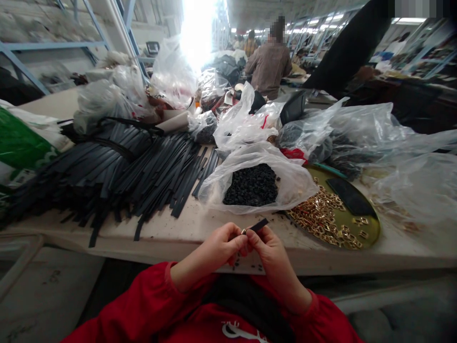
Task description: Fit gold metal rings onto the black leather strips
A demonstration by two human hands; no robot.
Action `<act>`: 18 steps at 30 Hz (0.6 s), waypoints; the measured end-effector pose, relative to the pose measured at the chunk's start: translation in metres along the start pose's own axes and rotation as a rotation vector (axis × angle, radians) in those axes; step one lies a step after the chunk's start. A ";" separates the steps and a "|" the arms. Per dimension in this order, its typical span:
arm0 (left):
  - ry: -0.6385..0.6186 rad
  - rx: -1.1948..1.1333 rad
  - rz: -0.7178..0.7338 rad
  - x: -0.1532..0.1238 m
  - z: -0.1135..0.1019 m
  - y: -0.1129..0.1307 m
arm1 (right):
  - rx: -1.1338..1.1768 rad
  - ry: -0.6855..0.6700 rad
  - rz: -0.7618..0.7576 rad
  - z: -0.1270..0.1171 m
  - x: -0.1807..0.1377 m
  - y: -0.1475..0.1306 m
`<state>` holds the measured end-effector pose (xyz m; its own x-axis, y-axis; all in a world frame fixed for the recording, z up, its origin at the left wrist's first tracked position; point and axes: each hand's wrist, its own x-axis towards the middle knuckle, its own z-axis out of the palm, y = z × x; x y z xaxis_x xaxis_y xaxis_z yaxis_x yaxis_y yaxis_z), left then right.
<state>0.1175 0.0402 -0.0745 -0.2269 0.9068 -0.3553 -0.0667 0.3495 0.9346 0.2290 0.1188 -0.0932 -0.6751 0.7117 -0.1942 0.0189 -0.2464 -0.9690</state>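
My left hand and my right hand meet over the front edge of the table, both with fingers pinched. A short end of a black strap sticks out above my right hand's fingers. At the left fingertips shows a small gold buckle, partly covered by the fingers; I cannot tell how far the strap runs through it. Just beyond my hands lies an open clear plastic bag of small black pieces. To the right, a round gold-coloured tray holds many loose gold buckles.
A large pile of black straps covers the table's left side. Crumpled plastic bags stand along the back. A dark flat piece lies on the tray. Farther off, a person stands facing away. Blue shelving rises at left.
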 end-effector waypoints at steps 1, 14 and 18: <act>-0.005 -0.025 -0.007 0.001 0.000 0.000 | 0.012 -0.019 0.011 -0.001 0.000 0.001; -0.007 -0.069 -0.082 0.001 -0.007 -0.007 | 0.261 -0.130 0.225 -0.001 -0.002 -0.001; -0.053 -0.021 -0.030 -0.001 -0.007 -0.009 | 0.269 -0.159 0.203 -0.001 -0.005 0.002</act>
<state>0.1118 0.0350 -0.0825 -0.1729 0.9074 -0.3831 -0.0935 0.3720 0.9235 0.2329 0.1153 -0.0944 -0.7844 0.5245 -0.3311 -0.0164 -0.5512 -0.8342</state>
